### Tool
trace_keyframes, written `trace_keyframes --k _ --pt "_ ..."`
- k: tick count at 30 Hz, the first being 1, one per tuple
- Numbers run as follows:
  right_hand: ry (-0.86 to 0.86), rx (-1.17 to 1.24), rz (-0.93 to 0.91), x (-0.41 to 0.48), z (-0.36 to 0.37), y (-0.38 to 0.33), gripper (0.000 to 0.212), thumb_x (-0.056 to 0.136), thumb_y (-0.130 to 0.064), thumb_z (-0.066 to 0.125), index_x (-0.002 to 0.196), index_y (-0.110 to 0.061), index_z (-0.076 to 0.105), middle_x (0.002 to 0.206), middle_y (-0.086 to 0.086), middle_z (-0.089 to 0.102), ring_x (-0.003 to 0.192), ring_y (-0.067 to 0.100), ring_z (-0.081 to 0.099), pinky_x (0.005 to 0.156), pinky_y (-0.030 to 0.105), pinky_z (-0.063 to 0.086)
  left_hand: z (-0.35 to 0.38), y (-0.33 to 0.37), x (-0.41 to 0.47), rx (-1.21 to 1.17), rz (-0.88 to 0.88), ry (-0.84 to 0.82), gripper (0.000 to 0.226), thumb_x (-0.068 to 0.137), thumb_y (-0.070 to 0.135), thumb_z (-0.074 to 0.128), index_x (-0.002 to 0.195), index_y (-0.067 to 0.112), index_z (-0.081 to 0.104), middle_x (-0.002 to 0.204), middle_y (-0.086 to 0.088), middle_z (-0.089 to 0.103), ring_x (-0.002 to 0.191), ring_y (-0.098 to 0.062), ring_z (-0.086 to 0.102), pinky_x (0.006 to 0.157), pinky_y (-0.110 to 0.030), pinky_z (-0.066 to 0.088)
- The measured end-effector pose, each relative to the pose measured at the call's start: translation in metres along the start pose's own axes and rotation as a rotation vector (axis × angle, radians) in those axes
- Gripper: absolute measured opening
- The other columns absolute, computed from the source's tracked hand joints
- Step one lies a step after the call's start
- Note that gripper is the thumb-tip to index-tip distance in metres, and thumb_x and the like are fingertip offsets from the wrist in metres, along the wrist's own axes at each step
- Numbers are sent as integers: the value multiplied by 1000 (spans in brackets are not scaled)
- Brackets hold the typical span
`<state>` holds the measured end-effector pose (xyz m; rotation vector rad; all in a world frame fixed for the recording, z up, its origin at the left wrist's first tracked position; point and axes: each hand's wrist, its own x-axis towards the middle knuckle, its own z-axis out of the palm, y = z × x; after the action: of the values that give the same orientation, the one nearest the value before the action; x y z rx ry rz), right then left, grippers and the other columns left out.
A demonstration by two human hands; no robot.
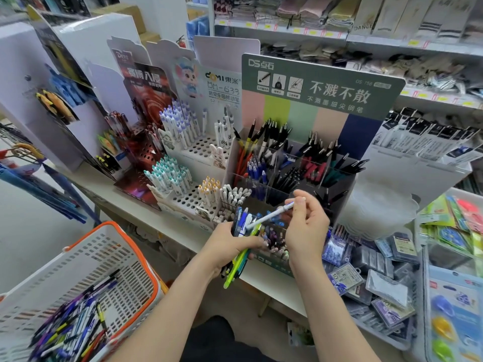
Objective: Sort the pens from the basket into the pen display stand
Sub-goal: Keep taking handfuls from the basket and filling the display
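white pen: slim white plastic pen with a blue end (271, 215), pinched in my right hand (307, 226) between thumb and fingertips.
pen axis: lies on a diagonal, high end up-right at my fingertips, low end down-left touching the top of the bundle in my other hand.
left hand: my left hand (230, 246) is wrapped closed around a mixed bundle of blue, dark and lime-green pens (241, 239), tips up, tails sticking out below the palm.
right grip: closed on the white pen near its upper end only, so the long end hangs free toward the bundle.
target: clear-divider pen display stand with the green header card (321, 87) sits directly behind both hands, compartments just past my right fingertips.
key relation: the stand lies up and away from the grip, right hand is the nearer one; I judge the pen needs swinging toward upright before it drops into a cell.
which cell: can't tell from here.
supply: white slotted plastic basket with orange rim (136, 259), lower left, well apart from the stand, many pens left in it.
risk: low end could snag the bundle on lift-out.
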<state>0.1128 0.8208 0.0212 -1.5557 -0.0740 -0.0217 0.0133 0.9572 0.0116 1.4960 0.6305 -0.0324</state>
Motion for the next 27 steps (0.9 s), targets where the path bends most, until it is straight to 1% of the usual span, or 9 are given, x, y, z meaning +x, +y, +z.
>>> trace_keyframes --k 4,7,9,13,16,18,20,23,27 --pt "134 20 -163 10 14 -13 20 113 -19 52 121 -15 70 99 -6 74 93 13 74 87 33 62 -18 -6 16 5 -21 112 23 84 12 88 101 4 76 91 -11 80 69 -20 73 73 -39 65" --pt "32 -97 -275 16 39 -9 22 112 -19 55 127 -15 71 107 -9 77 99 13 75 87 29 59 -32 -9 35 20 -17 189 21 80 18 90 94 10 77 87 -10 80 74 -23 74 75 -44 65" --pt "-33 -196 -332 19 58 0 23 112 -19 56 128 -14 72 113 -8 78 99 10 74 86 27 58 -40 -8 46 55 -6 214 21 79 19 91 93 12 77 80 -2 78 76 -18 75 68 -35 62" --pt "-142 -356 -453 25 89 15 20 110 -14 59 127 -11 69 107 -5 77 77 3 67 69 16 51 -55 0 60 124 18 172 22 77 16 92 89 13 74 76 0 76 71 -16 72 72 -37 60" --pt "-278 -486 -426 27 105 28 12 107 -14 63 118 -14 64 96 -2 75 79 12 68 69 32 57 -67 3 67 153 38 102 24 76 18 93 91 16 74 77 -1 77 74 -19 74 70 -37 63" --pt "-323 -654 -473 31 110 38 10 101 -13 71 110 -16 71 95 1 73 86 20 64 76 43 56 -74 5 70 169 53 52 24 78 18 92 91 16 73 75 1 76 70 -13 72 63 -29 59" --pt "-340 -825 -526 35 111 44 10 99 -12 72 104 -15 80 99 2 74 92 25 60 84 45 54 -81 8 72 188 59 11 23 78 18 92 92 15 75 75 0 76 68 -12 71 62 -27 57" --pt "-414 -820 -435 35 110 34 22 107 -10 58 101 -10 79 100 5 74 96 26 66 89 43 54 -86 9 75 168 50 -59 24 78 18 93 95 13 77 83 -7 79 72 -17 73 69 -36 62" --pt "-314 -581 -210 22 110 13 28 111 -21 50 116 -18 78 111 -8 76 105 8 68 96 29 52 -85 12 79 130 37 -142 31 78 22 94 101 13 76 88 -5 80 81 -23 78 73 -39 64"
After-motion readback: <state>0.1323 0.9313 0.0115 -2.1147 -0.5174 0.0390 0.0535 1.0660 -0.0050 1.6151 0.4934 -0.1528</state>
